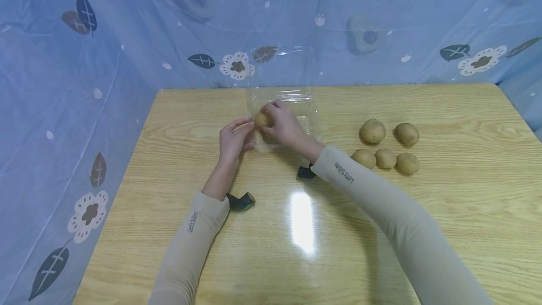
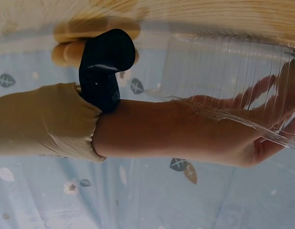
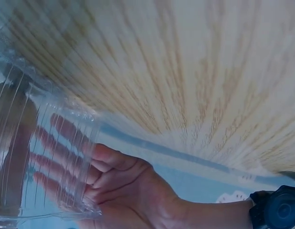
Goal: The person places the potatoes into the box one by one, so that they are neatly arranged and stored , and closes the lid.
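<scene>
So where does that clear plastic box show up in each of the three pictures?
Head view: the clear plastic box sits at the far middle of the table, lid up, just behind both hands.
Left wrist view: it fills the upper right, ribbed wall in front of the fingers.
Right wrist view: it is at the left edge, fingers seen through it.
Shared landmark: the light wood table.

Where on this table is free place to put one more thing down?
Bare wood lies along the near edge of the table between the two sleeves, and in the far right corner behind the potatoes. The far left corner is also free. It is crowded around the clear box, where both hands meet.
</scene>
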A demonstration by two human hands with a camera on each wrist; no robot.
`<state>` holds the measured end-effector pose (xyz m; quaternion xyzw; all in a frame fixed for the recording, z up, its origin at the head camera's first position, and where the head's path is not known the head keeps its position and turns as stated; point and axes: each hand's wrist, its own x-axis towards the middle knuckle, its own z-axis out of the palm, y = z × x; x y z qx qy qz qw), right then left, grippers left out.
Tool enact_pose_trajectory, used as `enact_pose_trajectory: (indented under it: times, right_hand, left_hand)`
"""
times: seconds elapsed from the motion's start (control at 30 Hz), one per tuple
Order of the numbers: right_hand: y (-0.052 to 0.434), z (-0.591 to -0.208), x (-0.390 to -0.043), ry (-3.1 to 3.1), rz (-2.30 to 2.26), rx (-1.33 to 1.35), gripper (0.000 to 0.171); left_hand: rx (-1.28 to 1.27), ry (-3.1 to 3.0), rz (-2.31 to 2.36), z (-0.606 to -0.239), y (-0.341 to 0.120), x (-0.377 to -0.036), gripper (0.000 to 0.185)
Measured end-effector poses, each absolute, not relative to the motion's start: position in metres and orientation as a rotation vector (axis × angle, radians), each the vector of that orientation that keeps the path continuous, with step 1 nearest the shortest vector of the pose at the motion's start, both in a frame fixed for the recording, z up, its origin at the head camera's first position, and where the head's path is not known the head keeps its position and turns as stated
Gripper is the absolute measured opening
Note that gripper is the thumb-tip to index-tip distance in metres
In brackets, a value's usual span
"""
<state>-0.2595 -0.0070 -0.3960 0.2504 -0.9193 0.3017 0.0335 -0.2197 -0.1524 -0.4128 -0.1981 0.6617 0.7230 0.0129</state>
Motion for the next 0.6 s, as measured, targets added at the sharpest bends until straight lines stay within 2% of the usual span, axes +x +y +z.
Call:
enact_pose_trajectory:
  times: [0.6]
  right_hand:
    - [-0.0048,-0.3925,-0.2593,-2.864,0.904,0.753,0.042]
  left_hand:
    - [-0.598,2.082,2.247,-0.4111,-0.1520,-0.2189,0.028]
